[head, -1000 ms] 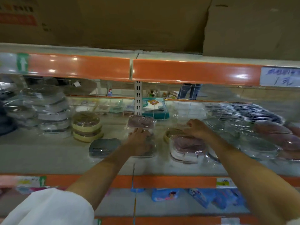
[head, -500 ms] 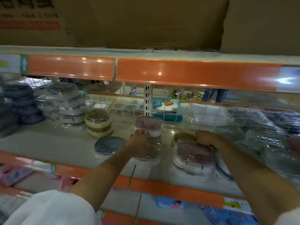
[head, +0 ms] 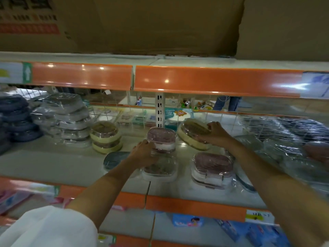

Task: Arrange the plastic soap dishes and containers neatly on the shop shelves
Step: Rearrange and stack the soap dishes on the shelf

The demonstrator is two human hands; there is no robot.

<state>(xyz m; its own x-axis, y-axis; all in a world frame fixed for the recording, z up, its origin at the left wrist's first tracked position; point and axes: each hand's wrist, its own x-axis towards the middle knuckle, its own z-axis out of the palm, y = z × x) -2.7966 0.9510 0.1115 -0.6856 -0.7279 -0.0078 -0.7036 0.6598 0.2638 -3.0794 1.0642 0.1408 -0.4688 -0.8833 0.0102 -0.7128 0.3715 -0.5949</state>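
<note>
My right hand (head: 216, 133) grips a yellow wrapped soap dish (head: 193, 133), lifted and tilted above the shelf (head: 53, 168). My left hand (head: 144, 154) rests against the side of a stack of pink soap dishes (head: 161, 139) in the middle of the shelf, fingers curled on its wrap. Another pink stack (head: 211, 168) stands in front of the right hand. Two yellow dishes (head: 106, 137) are stacked further left, and a grey dish (head: 114, 159) lies flat beside my left wrist.
Grey wrapped containers (head: 65, 118) and dark ones (head: 15, 118) are piled at the left. Clear-wrapped goods (head: 284, 139) crowd the right. An orange-edged shelf (head: 213, 81) hangs overhead with cardboard boxes on it. A wire mesh backs the shelf; packets lie on the lower shelf.
My right hand has closed on the yellow dish behind the right pink stack and lifted it up and tilted. My left hand stays at the middle pink stack. The view shifted left.
</note>
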